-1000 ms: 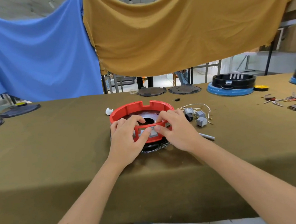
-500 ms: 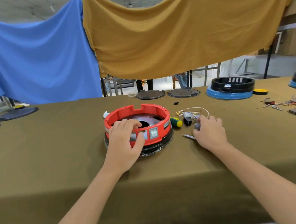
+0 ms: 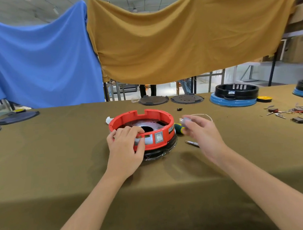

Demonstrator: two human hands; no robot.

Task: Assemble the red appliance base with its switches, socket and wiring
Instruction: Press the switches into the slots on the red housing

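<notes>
The red appliance base [image 3: 148, 116] is a round ring standing on a black part in the middle of the table, with a grey switch [image 3: 159, 137] in its front wall. My left hand [image 3: 125, 149] grips the ring's near left rim, fingers over the edge and thumb on the front. My right hand [image 3: 202, 133] is lifted just right of the base and pinches a small grey switch part [image 3: 186, 121], blurred by motion. A thin white wire [image 3: 204, 115] loops behind that hand. A green and yellow screwdriver handle [image 3: 178, 128] lies against the base's right side.
A small metal piece [image 3: 192, 143] lies on the olive table cloth [image 3: 58, 162] under my right hand. Loose switches and wires [image 3: 296, 113] are scattered at the right. Black and blue bases [image 3: 235, 94] and dark round plates [image 3: 153, 100] stand along the far edge. Blue and ochre cloths hang behind.
My right hand left the red base, reached to the parts on its right and has lifted with a small grey part. My left hand stays on the base's rim.
</notes>
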